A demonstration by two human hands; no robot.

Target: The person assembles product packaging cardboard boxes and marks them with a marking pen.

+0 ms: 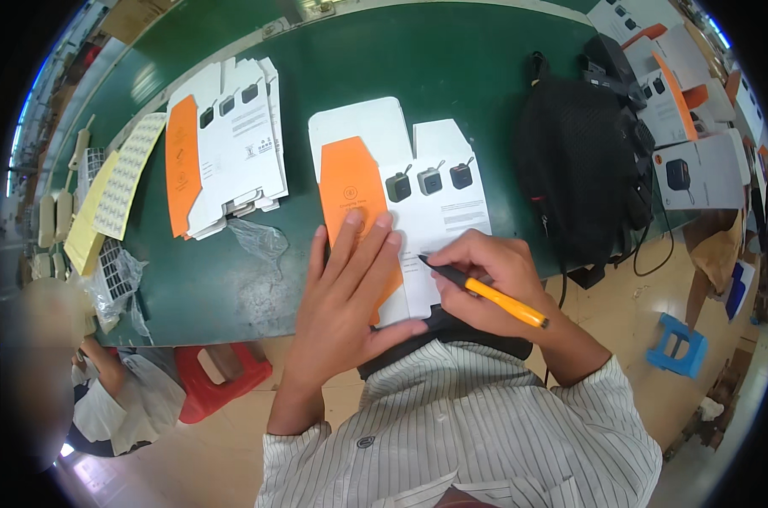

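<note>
A person in a pinstriped white shirt bends over a flattened white cardboard carton with an orange flap, which lies at the near edge of a worn green tabletop, directly in front of the body. The left hand presses down on the orange flap, its fingers extended and flat, grasping nothing, its thumb angled out to the right across the carton's lower end. The right hand grips a yellow-and-black pen between thumb and curled fingers, the black tip at small print on the white panel; whether it touches the card cannot be told. To the left sits an uneven stack of matching flat cartons, with a crumpled clear plastic bag just beside it and yellow-backed sticker sheets farther left. A black fabric backpack rests to the right, near white boxes picturing a dark device. Below, a red plastic stool stands near a seated co-worker in pale clothing; a blue plastic stool stands at right.
</note>
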